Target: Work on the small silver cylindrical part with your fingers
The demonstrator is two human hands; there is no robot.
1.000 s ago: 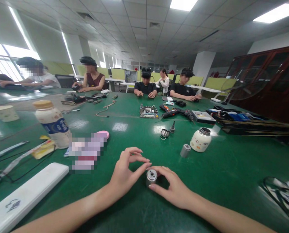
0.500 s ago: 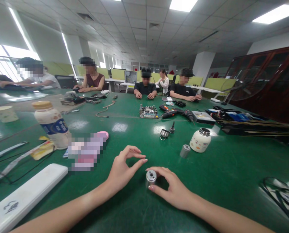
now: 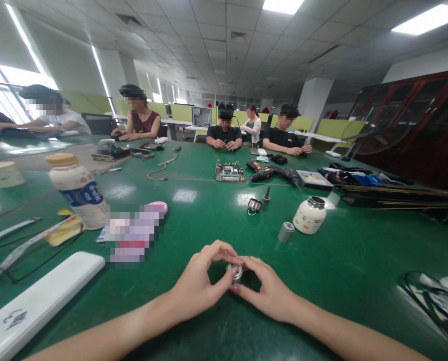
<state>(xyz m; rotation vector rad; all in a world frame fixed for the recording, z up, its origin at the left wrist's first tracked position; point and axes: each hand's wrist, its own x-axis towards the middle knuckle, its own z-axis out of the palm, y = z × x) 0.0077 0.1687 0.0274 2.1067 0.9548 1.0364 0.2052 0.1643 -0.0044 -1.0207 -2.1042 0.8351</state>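
A small silver metal cylinder (image 3: 239,274) with a round top face stands at the near middle of the table. My right hand (image 3: 271,292) grips its side between thumb and fingers. My left hand (image 3: 204,281) closes round it from the left, thumb over its top and fingertips by the far rim, partly hiding it. Up and to the right is a similar grey cylinder (image 3: 286,232), beside a white flask (image 3: 309,215) with an open metal mouth. Farther off lie a shiny metal piece with a wire ring (image 3: 254,205) and a dark stepped fitting (image 3: 266,196).
On the green table (image 3: 193,220), a white power bank-like block (image 3: 46,301), a drink bottle (image 3: 79,193) and a paper cup (image 3: 3,174) sit left. Cables (image 3: 430,306) lie right. A circuit board (image 3: 229,171) and power drills (image 3: 272,173) are farther back. Several people sit beyond.
My left hand has moved right and down onto the cylinder, its thumb now over the top. My right hand keeps its hold at nearly the same place.
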